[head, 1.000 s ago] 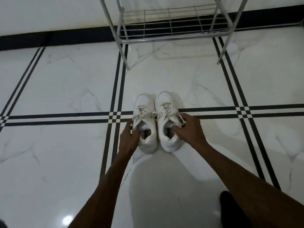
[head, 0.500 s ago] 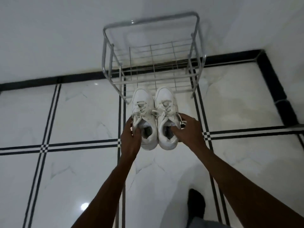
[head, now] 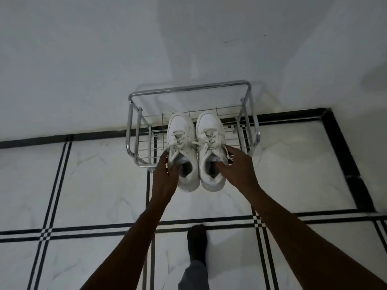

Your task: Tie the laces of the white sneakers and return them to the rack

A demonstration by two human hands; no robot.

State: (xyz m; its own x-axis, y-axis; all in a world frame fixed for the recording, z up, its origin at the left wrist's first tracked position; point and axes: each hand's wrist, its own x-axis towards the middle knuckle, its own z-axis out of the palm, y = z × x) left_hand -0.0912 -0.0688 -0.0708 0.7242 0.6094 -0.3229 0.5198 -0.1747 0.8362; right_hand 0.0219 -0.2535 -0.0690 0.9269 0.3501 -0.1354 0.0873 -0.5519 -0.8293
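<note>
Two white sneakers with tied laces are held side by side in the air, toes pointing at the wall. My left hand grips the collar of the left sneaker. My right hand grips the collar of the right sneaker. Both shoes hover over the front part of the chrome wire shoe rack, which stands against the white wall. Their heels stick out past the rack's front edge. Whether the soles touch the wire shelf cannot be told.
The floor is white marble tile with black stripe lines and a black border along the wall. My foot in a dark sock stands on the floor behind the rack.
Both hands lifted the sneakers off the floor and carried them forward, from the tile in front of the rack to above its wire shelf. I stepped closer to the wall.
</note>
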